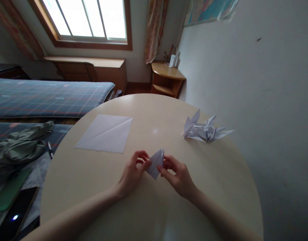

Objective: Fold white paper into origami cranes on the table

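A small piece of folded white paper [155,163], kite-shaped with pointed layers at its top, is held between both hands above the table. My left hand [134,172] pinches its left corner between thumb and fingers. On the opposite side, my right hand [178,175] grips the right edge, its thumb on the near face and its fingers partly hidden behind. To the left lies a flat square sheet of white paper [106,133] with a diagonal crease. Several folded paper cranes [204,130] sit bunched together at the right.
The round cream table [154,107] stands against a white wall [269,100] on the right. Left of it are a plaid bed [53,97], crumpled grey-green cloth [20,144], a pen [50,149], a green folder [12,190] and a dark phone [17,212].
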A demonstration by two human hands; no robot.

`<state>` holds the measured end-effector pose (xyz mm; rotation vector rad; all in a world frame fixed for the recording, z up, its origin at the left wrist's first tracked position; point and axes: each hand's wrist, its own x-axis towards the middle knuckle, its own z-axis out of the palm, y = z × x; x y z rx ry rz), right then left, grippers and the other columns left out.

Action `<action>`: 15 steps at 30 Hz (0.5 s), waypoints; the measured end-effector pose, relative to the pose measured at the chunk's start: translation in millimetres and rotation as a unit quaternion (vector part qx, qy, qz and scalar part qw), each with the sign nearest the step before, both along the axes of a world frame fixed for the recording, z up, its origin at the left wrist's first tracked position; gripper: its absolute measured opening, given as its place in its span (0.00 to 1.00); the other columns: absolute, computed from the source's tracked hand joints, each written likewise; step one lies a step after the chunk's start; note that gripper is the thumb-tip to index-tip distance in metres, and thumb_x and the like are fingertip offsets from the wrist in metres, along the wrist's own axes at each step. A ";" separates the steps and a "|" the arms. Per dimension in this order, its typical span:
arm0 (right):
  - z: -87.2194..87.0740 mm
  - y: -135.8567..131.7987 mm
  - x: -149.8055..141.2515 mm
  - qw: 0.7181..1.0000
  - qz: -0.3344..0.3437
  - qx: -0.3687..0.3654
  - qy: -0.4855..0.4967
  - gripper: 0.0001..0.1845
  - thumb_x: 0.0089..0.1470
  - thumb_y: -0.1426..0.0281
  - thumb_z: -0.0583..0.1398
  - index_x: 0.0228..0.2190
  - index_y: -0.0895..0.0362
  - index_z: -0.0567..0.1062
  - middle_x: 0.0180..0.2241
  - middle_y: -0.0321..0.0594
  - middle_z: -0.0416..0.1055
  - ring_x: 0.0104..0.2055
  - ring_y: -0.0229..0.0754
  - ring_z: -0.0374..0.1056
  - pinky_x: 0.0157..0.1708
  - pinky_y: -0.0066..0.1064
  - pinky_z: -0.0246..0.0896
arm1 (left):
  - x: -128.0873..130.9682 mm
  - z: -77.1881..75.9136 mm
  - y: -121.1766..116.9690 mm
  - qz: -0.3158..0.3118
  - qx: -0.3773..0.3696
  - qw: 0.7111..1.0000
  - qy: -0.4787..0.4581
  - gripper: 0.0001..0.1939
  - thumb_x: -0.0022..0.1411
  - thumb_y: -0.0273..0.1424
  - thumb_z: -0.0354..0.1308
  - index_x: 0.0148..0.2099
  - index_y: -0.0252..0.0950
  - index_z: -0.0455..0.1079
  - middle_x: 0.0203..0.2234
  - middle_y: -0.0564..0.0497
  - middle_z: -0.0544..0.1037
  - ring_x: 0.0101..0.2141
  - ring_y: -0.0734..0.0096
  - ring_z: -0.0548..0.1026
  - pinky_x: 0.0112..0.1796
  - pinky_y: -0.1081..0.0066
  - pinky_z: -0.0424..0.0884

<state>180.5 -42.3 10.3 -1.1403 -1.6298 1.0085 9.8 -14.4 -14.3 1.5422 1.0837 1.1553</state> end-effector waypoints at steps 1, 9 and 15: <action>1.3 -1.3 0.0 0.999 -0.006 0.033 -0.029 0.09 0.53 0.71 0.57 0.39 0.55 0.68 0.26 0.36 0.73 0.25 0.37 0.69 0.27 0.29 0.66 | 0.6 1.7 -0.5 0.018 0.033 0.999 0.011 0.06 0.56 0.31 0.58 0.37 0.37 0.66 0.30 0.53 0.70 0.30 0.73 0.69 0.32 0.73 0.67; 3.0 -4.4 -1.4 0.989 0.047 0.107 -0.092 0.13 0.53 0.74 0.56 0.41 0.54 0.62 0.29 0.34 0.69 0.27 0.36 0.67 0.28 0.27 0.65 | 2.1 12.8 -11.2 -0.097 0.047 0.994 0.010 0.05 0.63 0.29 0.50 0.38 0.35 0.67 0.32 0.51 0.67 0.31 0.74 0.71 0.31 0.74 0.69; -1.4 -4.0 -2.2 0.990 0.095 0.058 -0.082 0.11 0.54 0.69 0.59 0.38 0.54 0.62 0.31 0.36 0.68 0.28 0.36 0.66 0.29 0.29 0.65 | 1.9 16.5 -14.8 -0.130 0.033 0.991 -0.024 0.12 0.64 0.38 0.50 0.38 0.33 0.67 0.32 0.50 0.67 0.30 0.74 0.73 0.30 0.74 0.72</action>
